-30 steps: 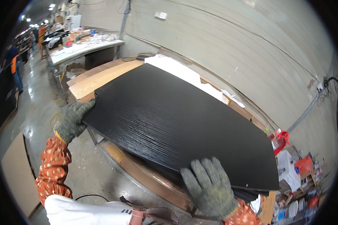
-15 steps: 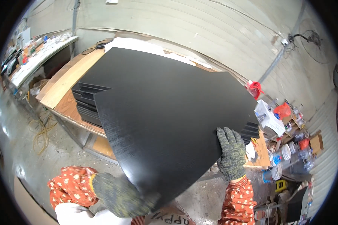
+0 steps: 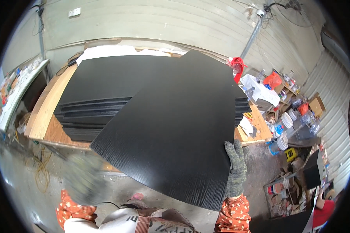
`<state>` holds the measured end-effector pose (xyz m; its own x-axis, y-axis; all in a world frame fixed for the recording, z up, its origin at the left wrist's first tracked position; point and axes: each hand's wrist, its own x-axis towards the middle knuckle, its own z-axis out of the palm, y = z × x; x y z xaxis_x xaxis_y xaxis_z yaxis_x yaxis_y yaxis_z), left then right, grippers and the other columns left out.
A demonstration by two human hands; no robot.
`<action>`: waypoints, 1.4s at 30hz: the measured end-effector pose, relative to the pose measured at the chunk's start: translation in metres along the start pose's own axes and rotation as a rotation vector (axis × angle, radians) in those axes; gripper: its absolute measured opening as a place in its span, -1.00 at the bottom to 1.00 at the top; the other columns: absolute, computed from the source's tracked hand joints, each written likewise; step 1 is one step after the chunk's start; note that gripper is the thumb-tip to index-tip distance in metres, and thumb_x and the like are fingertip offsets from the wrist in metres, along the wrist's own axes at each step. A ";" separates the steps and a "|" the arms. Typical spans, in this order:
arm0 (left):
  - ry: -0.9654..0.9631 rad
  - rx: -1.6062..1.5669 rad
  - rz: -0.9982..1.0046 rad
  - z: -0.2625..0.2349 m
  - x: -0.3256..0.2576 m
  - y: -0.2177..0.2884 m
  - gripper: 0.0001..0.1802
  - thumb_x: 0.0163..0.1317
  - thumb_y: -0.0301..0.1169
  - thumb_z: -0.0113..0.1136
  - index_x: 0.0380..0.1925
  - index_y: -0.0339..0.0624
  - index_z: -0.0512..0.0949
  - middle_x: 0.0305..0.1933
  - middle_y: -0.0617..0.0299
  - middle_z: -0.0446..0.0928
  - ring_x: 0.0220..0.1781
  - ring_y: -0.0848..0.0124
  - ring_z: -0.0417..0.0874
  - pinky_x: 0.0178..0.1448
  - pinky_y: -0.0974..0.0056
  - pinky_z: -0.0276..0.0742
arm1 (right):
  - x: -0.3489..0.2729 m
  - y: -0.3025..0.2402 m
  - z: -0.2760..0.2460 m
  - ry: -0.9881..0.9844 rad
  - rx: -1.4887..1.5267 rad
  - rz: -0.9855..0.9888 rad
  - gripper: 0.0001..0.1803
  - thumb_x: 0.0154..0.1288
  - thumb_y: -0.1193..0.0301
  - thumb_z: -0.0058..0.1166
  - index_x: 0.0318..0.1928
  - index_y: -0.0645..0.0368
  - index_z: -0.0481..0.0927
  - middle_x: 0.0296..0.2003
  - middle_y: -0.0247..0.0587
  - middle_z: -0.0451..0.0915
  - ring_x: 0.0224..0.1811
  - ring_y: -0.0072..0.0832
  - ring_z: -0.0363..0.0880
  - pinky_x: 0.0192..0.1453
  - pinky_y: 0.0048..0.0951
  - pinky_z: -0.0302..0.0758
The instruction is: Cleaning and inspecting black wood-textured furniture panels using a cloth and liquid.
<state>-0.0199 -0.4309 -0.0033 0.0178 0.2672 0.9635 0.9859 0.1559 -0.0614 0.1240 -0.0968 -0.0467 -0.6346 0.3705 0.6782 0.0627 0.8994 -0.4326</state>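
Note:
A large black panel (image 3: 175, 128) with a curved, streaky near edge lies slantwise over a stack of black panels (image 3: 99, 79) on the wooden workbench. Its near end juts out past the bench toward me. My right hand (image 3: 235, 169), in a dark knitted glove, grips the panel's right edge with fingers on the upper face; the thumb side underneath is hidden. Apart from the panel, left of its near corner, my gloved left hand (image 3: 85, 180) is smeared by motion, so its fingers cannot be made out.
The wooden workbench (image 3: 46, 112) carries white sheets behind the stack. To the right are a red bag (image 3: 236, 66), buckets (image 3: 282, 140) and cluttered shelves. A long white table (image 3: 21, 93) stands left, with a yellow hose (image 3: 42, 171) on the floor. Someone in red (image 3: 323, 211) shows at lower right.
The panel has swung round, its near end moving right and its far corner now overlapping the stack's back. My left hand has left its near edge and moved left. The view has turned right.

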 end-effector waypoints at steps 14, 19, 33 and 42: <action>-0.237 -1.680 -1.705 0.094 0.010 -0.101 -0.47 0.15 -0.23 0.16 0.04 -0.40 0.43 -0.06 -0.02 0.55 -0.03 0.26 0.58 0.09 0.25 0.52 | -0.027 -0.039 0.001 0.186 0.341 0.437 -0.58 0.27 0.58 0.01 0.15 0.26 0.46 0.12 -0.06 0.48 0.15 -0.34 0.48 0.25 -0.37 0.41; -0.397 -1.795 -1.757 0.117 0.001 -0.108 -0.61 0.11 -0.46 0.09 -0.02 -0.29 0.46 -0.08 0.05 0.52 -0.12 0.30 0.59 -0.01 0.25 0.56 | -0.070 -0.030 -0.010 0.304 0.288 0.485 -0.53 0.29 0.44 0.05 0.20 0.30 0.41 0.10 -0.07 0.49 0.11 -0.34 0.49 0.26 -0.36 0.37; -0.335 -1.963 -1.654 0.142 -0.020 -0.075 -0.48 -0.04 -0.56 0.07 0.04 -0.34 0.41 -0.08 -0.05 0.53 -0.12 0.16 0.63 -0.02 0.12 0.62 | -0.105 -0.063 -0.062 0.322 -0.035 0.380 -0.58 0.01 0.49 0.24 -0.03 0.28 0.60 -0.01 -0.04 0.59 0.15 -0.30 0.49 0.28 -0.28 0.35; -0.294 -1.869 -1.629 0.138 -0.030 -0.059 -0.65 0.26 -0.57 -0.02 0.07 -0.29 0.42 -0.14 0.11 0.58 -0.14 0.39 0.64 -0.05 0.36 0.63 | -0.106 -0.052 -0.069 0.532 0.767 0.606 -0.46 -0.09 0.51 0.14 0.03 0.35 0.55 -0.02 -0.05 0.58 -0.01 -0.43 0.53 0.06 -0.51 0.41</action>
<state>-0.1017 -0.3169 -0.0641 -0.3848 0.9224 -0.0315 -0.7014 -0.2701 0.6596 0.2409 -0.1668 -0.0552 -0.2380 0.9174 0.3189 -0.3591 0.2220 -0.9065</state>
